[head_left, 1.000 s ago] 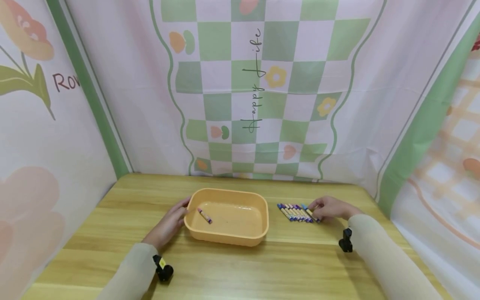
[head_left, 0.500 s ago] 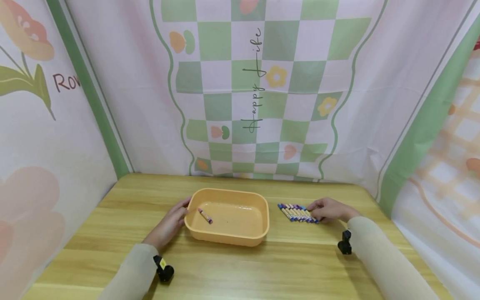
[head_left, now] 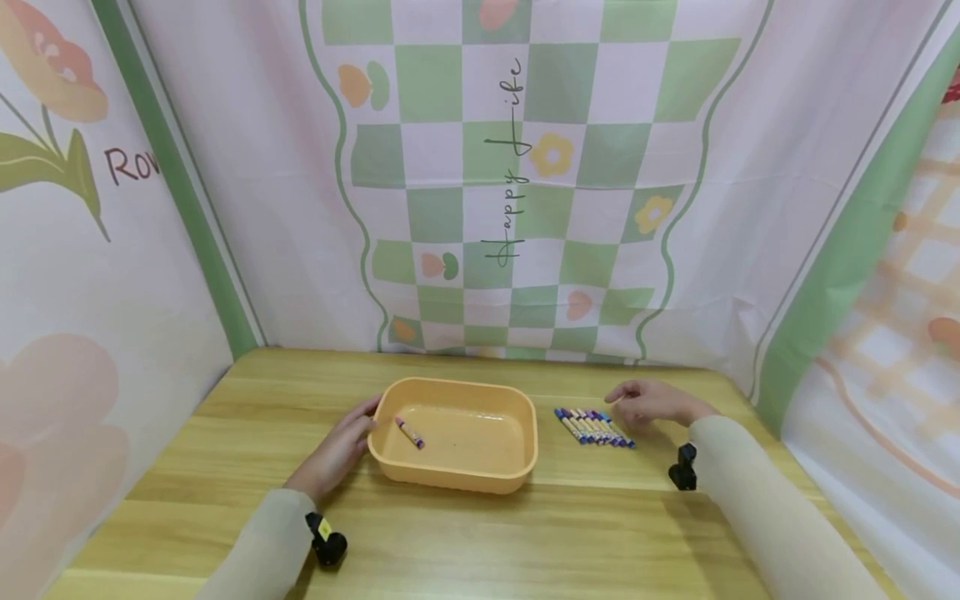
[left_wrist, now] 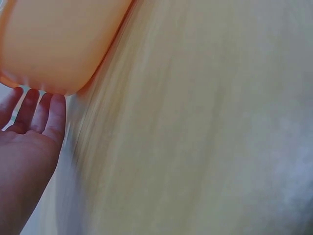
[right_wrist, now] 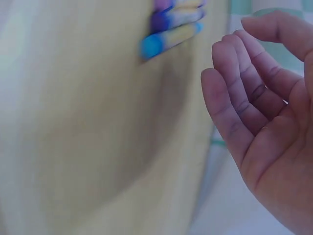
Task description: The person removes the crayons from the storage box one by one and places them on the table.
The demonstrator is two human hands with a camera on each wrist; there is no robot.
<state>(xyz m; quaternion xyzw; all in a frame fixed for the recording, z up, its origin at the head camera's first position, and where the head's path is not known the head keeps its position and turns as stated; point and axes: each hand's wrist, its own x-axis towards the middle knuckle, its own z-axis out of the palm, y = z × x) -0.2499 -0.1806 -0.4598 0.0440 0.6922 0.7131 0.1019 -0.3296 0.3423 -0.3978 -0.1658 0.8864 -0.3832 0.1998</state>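
A yellow-orange plastic basin [head_left: 453, 481] stands on the table, and one purple-and-pink crayon [head_left: 409, 433] lies inside it near the left end. My left hand [head_left: 339, 446] rests against the basin's left side. In the left wrist view, straight fingertips touch the basin wall [left_wrist: 58, 44]. Right of the basin, several crayons [head_left: 595, 427] lie side by side in a slanted row. Over the right end of that row hovers my right hand [head_left: 651, 404], holding nothing. Its fingers are loosely bent and apart from the blue crayon [right_wrist: 168, 41] in the right wrist view.
The wooden table [head_left: 480, 542] reaches back to a patterned cloth [head_left: 495, 167] hanging behind it. More cloth hangs at the left and right sides. A small black camera [head_left: 326, 540] sits on the left wrist, another black camera [head_left: 684, 468] on the right.
My right hand has let go of the rightmost crayon, now lying against the row, and has lifted slightly away. The left hand and the basin have stayed put.
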